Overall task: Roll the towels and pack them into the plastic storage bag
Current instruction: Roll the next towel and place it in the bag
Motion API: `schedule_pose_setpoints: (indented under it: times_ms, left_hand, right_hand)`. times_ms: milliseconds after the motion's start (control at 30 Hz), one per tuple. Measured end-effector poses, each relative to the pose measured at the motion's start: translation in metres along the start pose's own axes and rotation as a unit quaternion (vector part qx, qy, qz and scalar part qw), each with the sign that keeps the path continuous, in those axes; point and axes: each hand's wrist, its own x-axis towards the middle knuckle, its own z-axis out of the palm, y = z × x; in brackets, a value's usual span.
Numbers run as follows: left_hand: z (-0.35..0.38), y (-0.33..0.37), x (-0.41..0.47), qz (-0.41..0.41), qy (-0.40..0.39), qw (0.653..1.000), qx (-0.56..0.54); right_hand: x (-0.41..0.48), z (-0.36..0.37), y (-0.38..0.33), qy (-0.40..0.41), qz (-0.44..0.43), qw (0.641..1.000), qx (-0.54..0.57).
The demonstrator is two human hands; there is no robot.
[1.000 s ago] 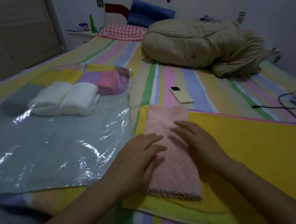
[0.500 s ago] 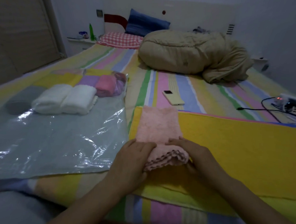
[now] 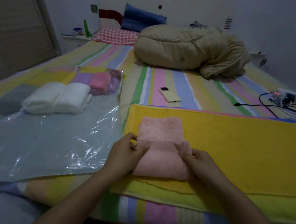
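The light pink towel [image 3: 161, 145] lies on the yellow towel [image 3: 235, 143], long axis running from 6 to 12 o'clock, its near end folded over toward 12. The left hand [image 3: 125, 154] pinches the fold's 9 o'clock corner; the right hand [image 3: 201, 162] pinches its 3 o'clock corner. The plastic storage bag [image 3: 50, 142] lies at 9 o'clock, with the white rolled towels [image 3: 57, 98] on it.

A beige comforter [image 3: 188, 48] is heaped on the striped bedsheet [image 3: 161, 82], with a red checked pillow [image 3: 115, 35] and a blue pillow [image 3: 142, 19] behind it. A pale yellow phone [image 3: 169, 96] lies face down mid-bed; a power strip [image 3: 285, 96] with black cables sits at right
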Motion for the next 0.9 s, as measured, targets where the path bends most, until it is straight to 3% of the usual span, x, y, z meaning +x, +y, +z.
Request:
schedule_pose_setpoints:
  times_ms: [67,133,200,267,367,467,533,567,633,700,733,800,900]
  left_hand:
    - [-0.002,0.007,-0.008,0.097,0.084,0.988,0.088]
    - [-0.009,0.013,-0.015,0.286,0.127,0.937,0.156]
    - [-0.011,0.01,-0.017,0.438,0.069,0.871,0.211]
    - [-0.008,0.0,-0.014,0.483,-0.017,0.83,0.278]
    - [-0.004,-0.015,-0.007,0.439,-0.087,0.833,0.327]
    - [-0.004,-0.017,-0.002,0.416,-0.125,0.852,0.292]
    - [-0.006,-0.015,0.002,0.416,-0.133,0.857,0.275]
    - [-0.007,-0.013,0.005,0.415,-0.139,0.86,0.263]
    - [-0.01,-0.008,0.013,0.407,-0.159,0.871,0.224]
    - [-0.014,-0.002,0.023,0.377,-0.183,0.89,0.177]
    - [-0.015,0.0,0.029,0.344,-0.199,0.905,0.149]
    - [-0.019,0.008,0.043,0.253,-0.229,0.937,0.074]
    - [-0.018,0.02,0.063,0.114,-0.187,0.975,-0.043]
  right_hand:
    - [0.002,-0.001,-0.002,-0.004,0.024,1.0,-0.009]
    - [0.002,-0.002,-0.003,-0.016,0.051,0.999,-0.003]
    - [0.003,-0.002,-0.005,-0.028,0.072,0.997,0.007]
    - [0.003,-0.002,-0.006,-0.034,0.081,0.996,0.012]
    - [0.003,-0.006,-0.006,-0.059,0.082,0.994,0.038]
    - [0.0,-0.012,-0.004,-0.061,0.059,0.995,0.05]
    - [-0.005,-0.016,-0.002,0.039,-0.079,0.996,-0.006]
    - [-0.007,-0.019,-0.002,0.079,-0.195,0.974,-0.088]
    - [-0.01,-0.023,-0.002,0.052,-0.391,0.879,-0.27]
    - [-0.004,-0.023,0.001,-0.027,-0.45,0.8,-0.395]
    - [0.003,-0.024,0.004,-0.046,-0.45,0.786,-0.422]
    - [0.017,-0.026,0.007,-0.063,-0.429,0.809,-0.398]
    - [0.037,-0.026,-0.004,-0.023,-0.321,0.928,-0.185]
